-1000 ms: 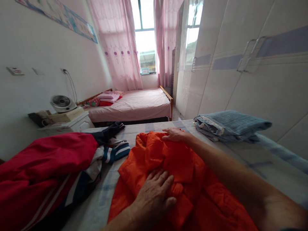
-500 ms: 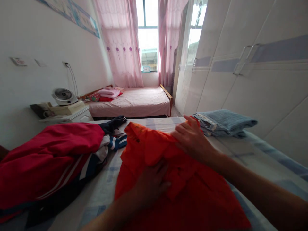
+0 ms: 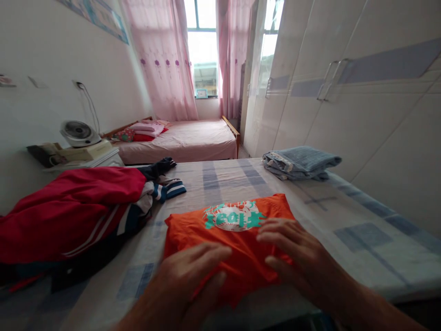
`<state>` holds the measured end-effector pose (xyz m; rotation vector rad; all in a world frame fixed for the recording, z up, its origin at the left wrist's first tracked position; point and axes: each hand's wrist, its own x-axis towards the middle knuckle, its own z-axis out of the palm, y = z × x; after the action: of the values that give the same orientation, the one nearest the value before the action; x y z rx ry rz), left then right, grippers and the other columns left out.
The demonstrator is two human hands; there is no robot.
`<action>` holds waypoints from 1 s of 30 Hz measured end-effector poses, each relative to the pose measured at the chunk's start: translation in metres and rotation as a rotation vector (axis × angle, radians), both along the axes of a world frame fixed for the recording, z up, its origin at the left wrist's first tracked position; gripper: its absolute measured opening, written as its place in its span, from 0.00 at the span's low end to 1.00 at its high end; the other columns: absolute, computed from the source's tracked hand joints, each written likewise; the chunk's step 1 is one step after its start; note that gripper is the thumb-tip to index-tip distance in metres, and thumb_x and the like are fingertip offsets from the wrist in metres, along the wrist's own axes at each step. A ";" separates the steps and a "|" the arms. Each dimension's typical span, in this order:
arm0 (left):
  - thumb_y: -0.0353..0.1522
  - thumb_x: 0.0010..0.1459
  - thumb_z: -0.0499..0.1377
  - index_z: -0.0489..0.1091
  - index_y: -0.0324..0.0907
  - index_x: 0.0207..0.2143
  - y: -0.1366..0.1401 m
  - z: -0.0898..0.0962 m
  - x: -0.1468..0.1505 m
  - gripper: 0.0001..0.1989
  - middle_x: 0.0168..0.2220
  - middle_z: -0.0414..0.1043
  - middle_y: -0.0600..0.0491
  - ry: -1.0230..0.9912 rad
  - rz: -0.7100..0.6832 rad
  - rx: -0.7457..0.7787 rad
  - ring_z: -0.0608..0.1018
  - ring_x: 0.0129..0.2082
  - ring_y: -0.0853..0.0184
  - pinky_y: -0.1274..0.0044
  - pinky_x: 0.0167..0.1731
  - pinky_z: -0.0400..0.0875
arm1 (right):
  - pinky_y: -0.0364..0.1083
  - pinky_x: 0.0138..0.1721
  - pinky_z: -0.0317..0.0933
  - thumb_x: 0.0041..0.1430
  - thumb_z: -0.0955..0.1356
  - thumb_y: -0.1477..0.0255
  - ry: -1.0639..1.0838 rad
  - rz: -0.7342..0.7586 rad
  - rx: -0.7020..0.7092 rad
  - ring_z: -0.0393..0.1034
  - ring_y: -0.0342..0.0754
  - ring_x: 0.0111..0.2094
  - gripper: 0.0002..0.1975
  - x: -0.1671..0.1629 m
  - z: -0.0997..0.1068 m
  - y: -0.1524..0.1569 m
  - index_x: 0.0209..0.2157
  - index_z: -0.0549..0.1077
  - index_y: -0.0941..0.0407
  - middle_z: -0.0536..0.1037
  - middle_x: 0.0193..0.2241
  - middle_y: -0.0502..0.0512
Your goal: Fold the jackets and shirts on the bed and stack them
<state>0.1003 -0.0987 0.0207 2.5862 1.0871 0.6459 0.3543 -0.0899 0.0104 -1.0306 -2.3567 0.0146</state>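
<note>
An orange shirt lies folded into a compact bundle on the bed before me. Its white and turquoise print faces up along the far part. My left hand is over the near left side of the shirt, fingers stretched and nothing gripped. Over the near right side is my right hand, its fingers extended and spread a little. Whether either palm presses on the cloth I cannot tell. The shirt's near corners are partly hidden by my hands.
Left of the shirt is a heap of clothes with a red jacket. Folded blue jeans lie at the far right of the checked bed sheet. White wardrobes line the right side; a pink bed stands beyond.
The orange shirt went from a long, loose spread to a shorter folded bundle with its print showing. My right hand came back toward me and let go of the far edge.
</note>
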 end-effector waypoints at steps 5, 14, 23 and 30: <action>0.43 0.56 0.56 0.62 0.42 0.57 0.053 -0.048 0.028 0.28 0.60 0.58 0.42 0.221 0.232 0.315 0.58 0.61 0.50 0.55 0.57 0.53 | 0.55 0.60 0.46 0.63 0.59 0.65 -0.089 -0.058 -0.044 0.46 0.50 0.63 0.24 -0.031 -0.012 0.052 0.59 0.58 0.54 0.59 0.61 0.56; 0.49 0.58 0.48 0.47 0.42 0.64 0.073 -0.133 -0.015 0.36 0.63 0.50 0.39 0.332 0.456 0.177 0.54 0.63 0.51 0.57 0.57 0.50 | 0.53 0.62 0.39 0.62 0.50 0.53 -0.320 -0.703 -0.345 0.44 0.52 0.63 0.35 0.062 -0.117 0.126 0.61 0.55 0.62 0.53 0.63 0.61; 0.45 0.60 0.45 0.55 0.38 0.60 0.061 -0.121 -0.047 0.30 0.64 0.49 0.43 0.052 0.552 0.122 0.52 0.63 0.56 0.61 0.59 0.52 | 0.57 0.60 0.45 0.63 0.50 0.56 -0.241 -0.798 -0.223 0.45 0.54 0.63 0.33 0.079 -0.085 0.117 0.61 0.55 0.62 0.52 0.63 0.64; 0.55 0.52 0.47 0.52 0.30 0.59 0.051 -0.104 -0.087 0.43 0.50 0.68 0.37 -0.302 0.823 -0.435 0.76 0.44 0.53 0.64 0.44 0.70 | 0.57 0.60 0.43 0.63 0.53 0.54 -0.096 -0.413 -0.096 0.40 0.52 0.64 0.31 0.000 -0.041 0.084 0.62 0.53 0.56 0.49 0.64 0.61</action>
<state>0.0134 -0.0478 -0.0836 1.5601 1.9147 0.8070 0.3541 -0.0058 -0.0310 -1.5780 -2.1993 -0.0795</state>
